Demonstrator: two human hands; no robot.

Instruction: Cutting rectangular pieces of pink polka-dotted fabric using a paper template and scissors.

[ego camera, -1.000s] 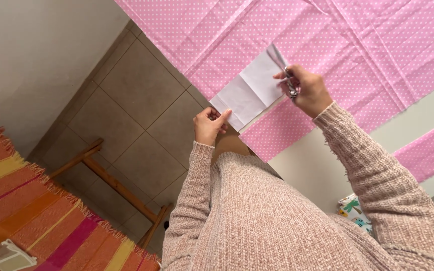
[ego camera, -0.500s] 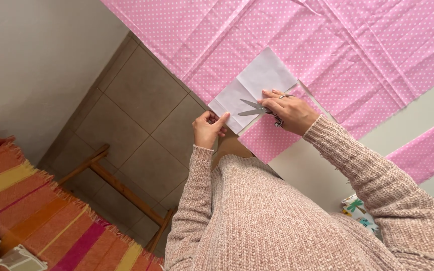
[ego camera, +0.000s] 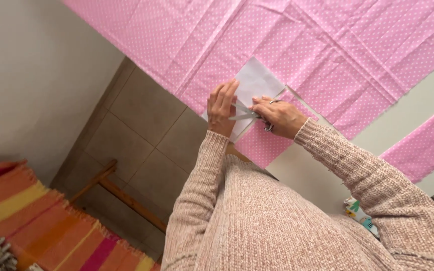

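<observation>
Right hand is closing its fingers through the handles of the scissors, blades pointing toward 9 o'clock into the white paper. Left hand is lying flat, fingers straight, pressing the sheet onto the pink dotted fabric. Cut is seemingly just starting; most of the sheet is still whole

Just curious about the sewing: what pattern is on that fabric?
Pink fabric with small white polka dots, clearest in the head view.

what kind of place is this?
Likely a home sewing or craft corner: pink dotted fabric spread on a white table, scissors in the right hand at white paper, tiled floor, striped rug.
</observation>
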